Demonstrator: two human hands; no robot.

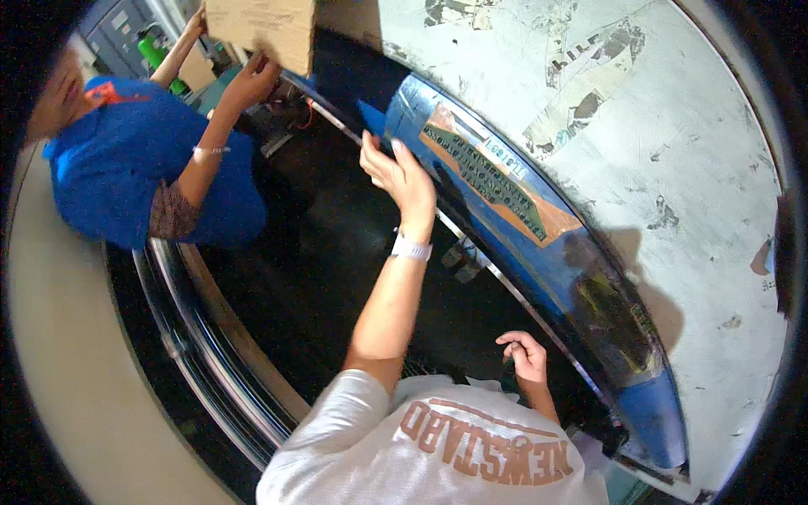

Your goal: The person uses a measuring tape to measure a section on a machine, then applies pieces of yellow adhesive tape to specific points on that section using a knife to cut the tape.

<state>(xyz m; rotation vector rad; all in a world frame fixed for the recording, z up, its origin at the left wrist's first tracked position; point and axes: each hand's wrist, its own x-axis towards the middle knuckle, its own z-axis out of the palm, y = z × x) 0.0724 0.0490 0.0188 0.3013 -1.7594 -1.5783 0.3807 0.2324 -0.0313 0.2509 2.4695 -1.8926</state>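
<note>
My left hand (400, 177), with a pale band at the wrist, is raised at the near edge of a long dark ledge. Its fingers are stretched out and the thumb stands apart; I see nothing in it. Just beyond lies a blue sheet (404, 105) bearing an orange-brown printed strip (505, 181). Whether my fingertips touch the ledge I cannot tell. Lower and to the right, my right hand (528, 358) is held in front of my body with its fingers curled. Something small and dark may be between them, too unclear to name.
At the left a co-worker in a blue shirt (151, 160) holds up a cardboard piece (265, 32). Behind the ledge rises a scuffed pale panel (707, 126). Metal rails (189, 345) curve along the lower left. A blue piece (652, 421) covers the ledge's right end.
</note>
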